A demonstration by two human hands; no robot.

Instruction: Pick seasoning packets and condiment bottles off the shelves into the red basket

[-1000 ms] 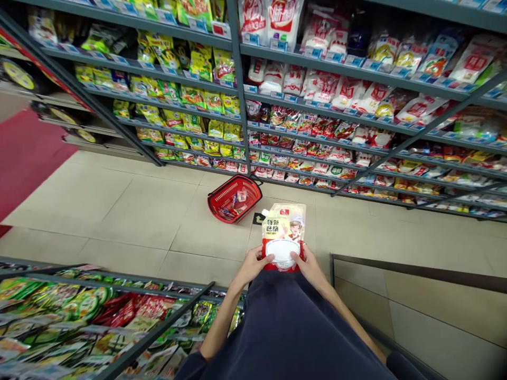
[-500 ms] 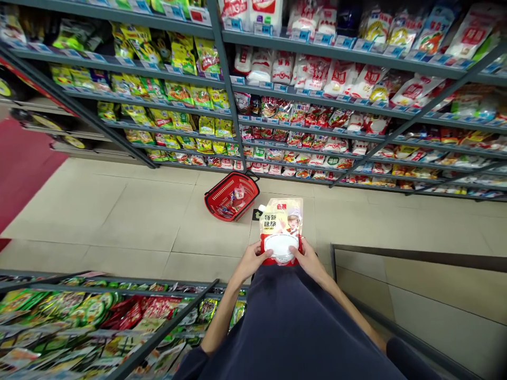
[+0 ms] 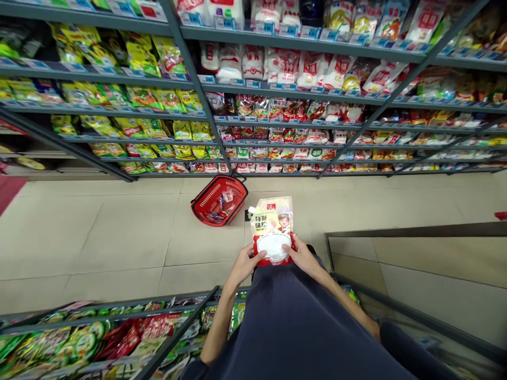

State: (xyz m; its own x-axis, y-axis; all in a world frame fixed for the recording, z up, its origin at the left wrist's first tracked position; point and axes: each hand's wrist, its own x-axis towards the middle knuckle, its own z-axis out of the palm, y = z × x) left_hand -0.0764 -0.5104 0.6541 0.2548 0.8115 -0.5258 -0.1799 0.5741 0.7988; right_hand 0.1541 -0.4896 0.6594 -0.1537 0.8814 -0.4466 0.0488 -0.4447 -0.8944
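Note:
Both my hands hold a seasoning pouch (image 3: 272, 224), cream above and red below, with a white spout at its upper left corner and a printed cook figure. My left hand (image 3: 246, 262) grips the lower left edge, thumb across the front. At the lower right edge, my right hand (image 3: 304, 258) is closed the same way. The fingers behind the pouch are hidden. On the floor beyond it, to the left, stands a red shopping basket (image 3: 206, 214) with a few small packets (image 3: 226, 195) inside.
Tall shelves (image 3: 253, 84) of bagged goods run along the far side, yellow packs (image 3: 138, 50) at left and white bags (image 3: 281, 66) in the middle. Behind me at left is another packed shelf (image 3: 99, 338). Tiled floor (image 3: 119, 227) lies between. A grey frame (image 3: 330, 258) stands at right.
The view has turned and shifted, so shelves and basket appear further left. Both hands keep the same hold on the pouch.

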